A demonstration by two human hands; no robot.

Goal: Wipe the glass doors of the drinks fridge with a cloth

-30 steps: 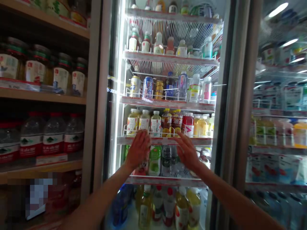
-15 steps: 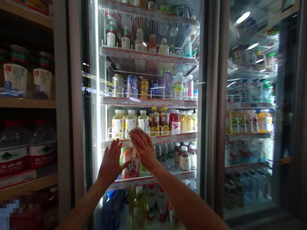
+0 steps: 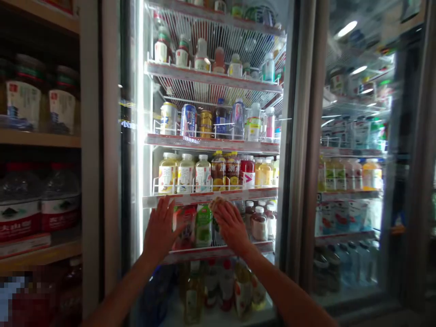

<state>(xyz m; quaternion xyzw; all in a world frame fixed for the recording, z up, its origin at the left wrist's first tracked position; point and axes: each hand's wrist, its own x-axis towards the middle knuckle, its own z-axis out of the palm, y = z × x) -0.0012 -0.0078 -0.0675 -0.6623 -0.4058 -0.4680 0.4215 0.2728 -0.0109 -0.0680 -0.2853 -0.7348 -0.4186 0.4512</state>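
My left hand [image 3: 160, 229] lies flat with its fingers spread against the glass door of a drinks cooler [image 3: 131, 136]. My right hand [image 3: 230, 225] presses a tan cloth [image 3: 216, 204] to the same glass, a little to the right and at about the same height. Behind the glass, near my hands, stand a green-labelled bottle [image 3: 203, 225] and a pink-and-green drink [image 3: 184, 227]. My fingers partly hide the cloth.
Lit wire shelves [image 3: 211, 143] inside the cooler hold rows of bottles and cans. A second glass door [image 3: 354, 136] stands to the right. Wooden shelves [image 3: 37, 138] on the left carry large jars [image 3: 23, 104] and water jugs [image 3: 20, 204].
My right hand has wiped rightward and slightly down the glass with the cloth. My left hand has stayed nearly still. Since the oldest frame, the view has swung so the cooler sits further left.
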